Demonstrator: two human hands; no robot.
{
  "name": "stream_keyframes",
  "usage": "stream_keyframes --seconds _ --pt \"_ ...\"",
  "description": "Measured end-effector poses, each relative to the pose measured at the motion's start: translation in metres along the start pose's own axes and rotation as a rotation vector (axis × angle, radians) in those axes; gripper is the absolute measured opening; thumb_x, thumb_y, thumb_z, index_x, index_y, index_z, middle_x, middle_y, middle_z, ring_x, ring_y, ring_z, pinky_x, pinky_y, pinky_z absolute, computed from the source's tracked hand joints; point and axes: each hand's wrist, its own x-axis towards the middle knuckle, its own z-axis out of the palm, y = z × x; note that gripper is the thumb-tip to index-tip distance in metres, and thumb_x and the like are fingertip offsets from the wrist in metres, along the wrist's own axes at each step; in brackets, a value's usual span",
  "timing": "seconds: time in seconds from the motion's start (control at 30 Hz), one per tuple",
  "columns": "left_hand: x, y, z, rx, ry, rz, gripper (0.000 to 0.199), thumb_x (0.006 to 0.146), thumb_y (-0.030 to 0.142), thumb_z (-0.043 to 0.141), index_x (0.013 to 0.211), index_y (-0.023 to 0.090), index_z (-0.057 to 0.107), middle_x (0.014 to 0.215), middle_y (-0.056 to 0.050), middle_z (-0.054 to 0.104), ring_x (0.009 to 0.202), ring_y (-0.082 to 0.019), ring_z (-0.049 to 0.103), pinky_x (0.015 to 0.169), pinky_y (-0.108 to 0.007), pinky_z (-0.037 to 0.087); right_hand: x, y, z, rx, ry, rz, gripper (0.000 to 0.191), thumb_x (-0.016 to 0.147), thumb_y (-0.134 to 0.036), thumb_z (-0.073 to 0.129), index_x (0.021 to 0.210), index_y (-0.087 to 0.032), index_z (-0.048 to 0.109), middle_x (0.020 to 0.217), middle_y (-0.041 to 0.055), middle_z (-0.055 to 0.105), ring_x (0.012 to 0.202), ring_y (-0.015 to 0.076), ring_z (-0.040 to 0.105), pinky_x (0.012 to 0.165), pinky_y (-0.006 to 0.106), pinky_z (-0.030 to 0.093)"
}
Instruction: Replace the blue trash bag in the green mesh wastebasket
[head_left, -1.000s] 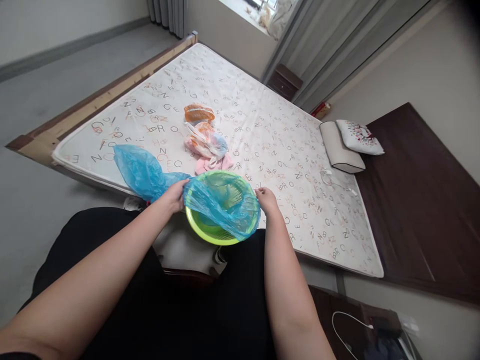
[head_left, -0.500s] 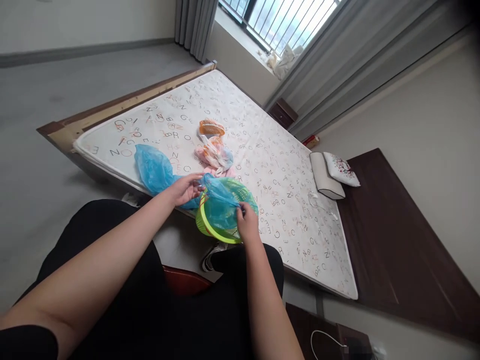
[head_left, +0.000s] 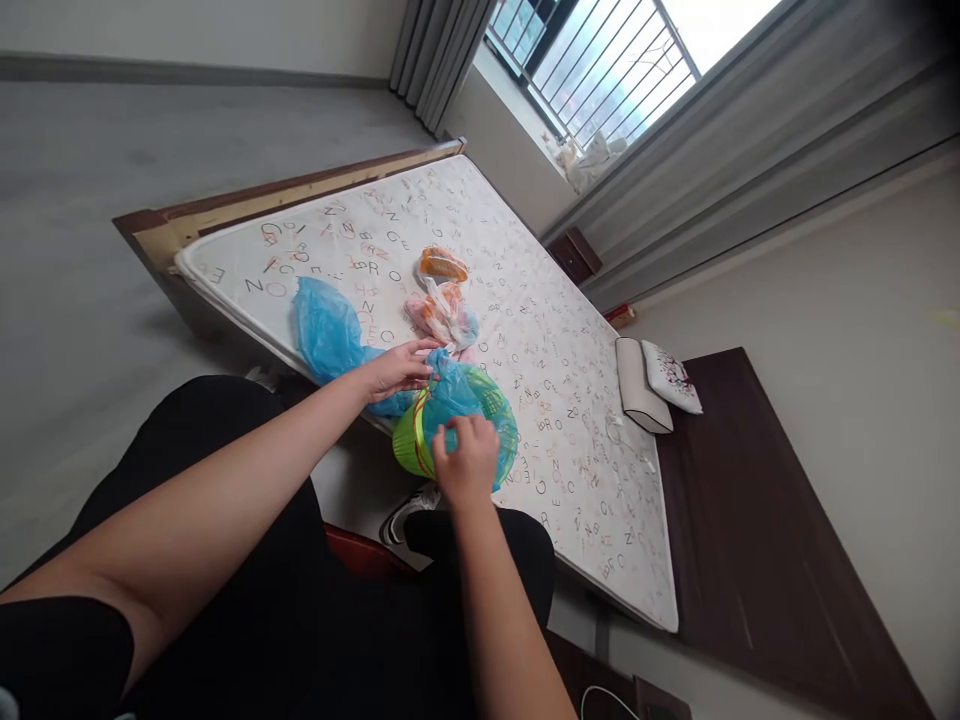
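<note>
One blue plastic liner (head_left: 452,393) sits in one green basket (head_left: 410,447), just right of our loosely spread left hand (head_left: 401,370), running far left to near right. Our right hand (head_left: 469,455) is nearer, directly above it, fingers curled; blur means we can't tell whether they pinch. On the mattress (head_left: 577,400) we count one blue bag (head_left: 326,325) left, one orange bundle (head_left: 442,264) far.

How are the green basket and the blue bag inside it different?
The basket is bright green; the bag is see-through blue. The basket looks stiff and holds its round shape; the bag looks thin and crumpled. Both are partly hidden behind the right hand.
</note>
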Motion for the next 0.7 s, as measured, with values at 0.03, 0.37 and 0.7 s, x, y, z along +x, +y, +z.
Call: stream_keyframes --seconds 0.03,0.37,0.7 --pt "0.000 -0.001 0.000 0.001 0.000 0.004 0.064 0.069 0.020 0.085 0.129 0.027 0.062 0.113 -0.006 0.071 0.096 -0.020 0.073 0.072 -0.023 0.056 -0.001 -0.010 0.005 -0.003 -0.062 0.000 0.024 0.094 -0.043 0.053 0.093 -0.023 0.066 0.099 0.0128 0.060 0.101 0.0310 0.053 0.093 0.049 0.041" --pt "0.006 -0.013 0.000 0.078 0.038 0.025 0.063 0.065 0.020 0.086 0.123 0.027 0.063 0.105 -0.002 0.068 0.083 -0.014 0.067 0.069 -0.024 0.053 0.023 -0.022 0.034 0.212 -0.074 0.125 0.019 0.095 -0.034 0.052 0.095 -0.022 0.067 0.102 0.0096 0.065 0.091 0.0235 0.060 0.086 0.038 0.047" --pt "0.017 -0.032 -0.007 0.284 0.023 0.081 0.086 0.047 0.022 0.095 0.127 0.022 0.062 0.102 -0.008 0.073 0.088 -0.023 0.071 0.069 -0.026 0.056 0.035 -0.005 0.016 1.009 -0.192 0.591 0.023 0.089 -0.045 0.052 0.098 -0.026 0.043 0.066 -0.0077 0.051 0.048 0.0111 0.051 0.050 0.026 0.048"
